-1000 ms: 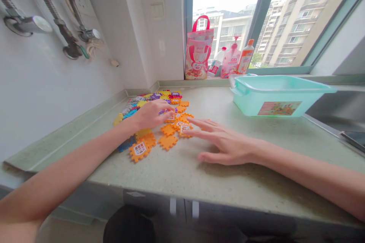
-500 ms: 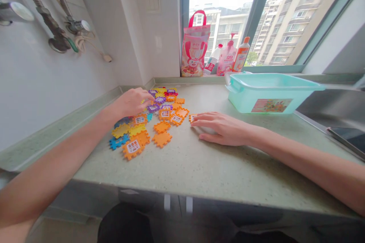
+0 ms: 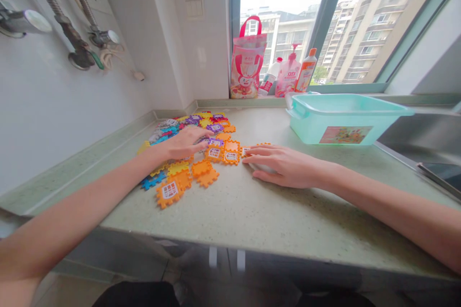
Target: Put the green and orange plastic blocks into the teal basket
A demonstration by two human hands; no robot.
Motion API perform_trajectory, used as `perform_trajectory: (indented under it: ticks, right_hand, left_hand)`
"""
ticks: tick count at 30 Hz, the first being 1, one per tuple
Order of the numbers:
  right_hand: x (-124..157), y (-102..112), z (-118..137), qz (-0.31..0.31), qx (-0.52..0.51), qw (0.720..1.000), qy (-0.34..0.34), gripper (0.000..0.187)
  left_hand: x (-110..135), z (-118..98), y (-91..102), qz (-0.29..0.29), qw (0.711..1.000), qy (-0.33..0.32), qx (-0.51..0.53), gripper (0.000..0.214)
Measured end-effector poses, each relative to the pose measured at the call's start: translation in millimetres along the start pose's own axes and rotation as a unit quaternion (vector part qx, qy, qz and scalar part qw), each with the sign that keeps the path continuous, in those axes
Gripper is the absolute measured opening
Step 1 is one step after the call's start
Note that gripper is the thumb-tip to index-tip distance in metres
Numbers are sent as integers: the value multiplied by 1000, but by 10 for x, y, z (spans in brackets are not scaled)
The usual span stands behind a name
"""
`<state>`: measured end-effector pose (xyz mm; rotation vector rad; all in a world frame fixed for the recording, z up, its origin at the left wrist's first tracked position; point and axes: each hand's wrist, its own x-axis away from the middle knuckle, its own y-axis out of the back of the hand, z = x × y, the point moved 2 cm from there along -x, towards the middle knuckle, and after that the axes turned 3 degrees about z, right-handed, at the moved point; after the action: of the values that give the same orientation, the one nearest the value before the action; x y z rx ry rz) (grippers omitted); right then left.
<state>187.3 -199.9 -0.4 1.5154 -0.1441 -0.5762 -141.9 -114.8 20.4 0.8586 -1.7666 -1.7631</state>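
Note:
My left hand reaches over a spread pile of interlocking plastic tiles, its fingers stretched out near a purple tile with a white window insert. No held piece shows in it. My right hand lies palm down on the counter, fingers extended over an orange tile that it partly covers. Beside that, an orange window tile touches others in the pile. Closer to the front edge lie a plain orange tile, a blue tile and another orange window tile.
A mint-green plastic tub stands at the right, beside a steel sink with a phone at its edge. On the sill are a pink bag, a pump bottle and an orange-capped bottle. Pipes run along the left wall.
My left hand has moved right and toward me over the pile, uncovering blue, red and grey tiles behind it. Some tiles have shifted. My right hand stays nearly in place.

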Motion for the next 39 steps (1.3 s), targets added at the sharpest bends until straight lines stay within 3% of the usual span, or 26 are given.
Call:
perform_trajectory:
  ticks: [3,6,10,14,19,22,24,29,34,39]
  right_hand:
    - [-1,-6,8,6,5,1000,1,42]
    - [-4,-11,0,-5,-11,1000,2,40]
    - [5,-29,-19,-5,-7,1000,-1,41]
    - [-12,-32,116,-25,-12,1000,16,46]
    - [-281,-91,478,-40,-73,994,77,62]
    - [-609,-186,573,-57,-81,992,71,71]
    - [-842,-255,570,-65,-87,992,59,79]
    - [-1167,-366,519,-45,-112,991,51,81]
    - [-1134,-380,510,-62,-73,995,-6,60]
    - [-1112,-385,532,-84,-16,996,-22,51]
  left_hand:
    - [29,8,34,-2,1000,-16,-11,54]
    - [79,150,116,-21,999,-15,-48,52]
    - [169,381,303,-71,994,19,-86,53]
    - [270,397,529,-82,994,55,-54,38]
    - [405,235,647,90,984,141,64,36]
    - [460,105,578,228,951,182,100,48]
    - [447,11,514,263,943,175,106,53]
    - [321,-82,399,223,963,60,139,51]
    - [301,126,377,197,963,79,165,52]
    - [307,254,375,171,971,64,155,36]
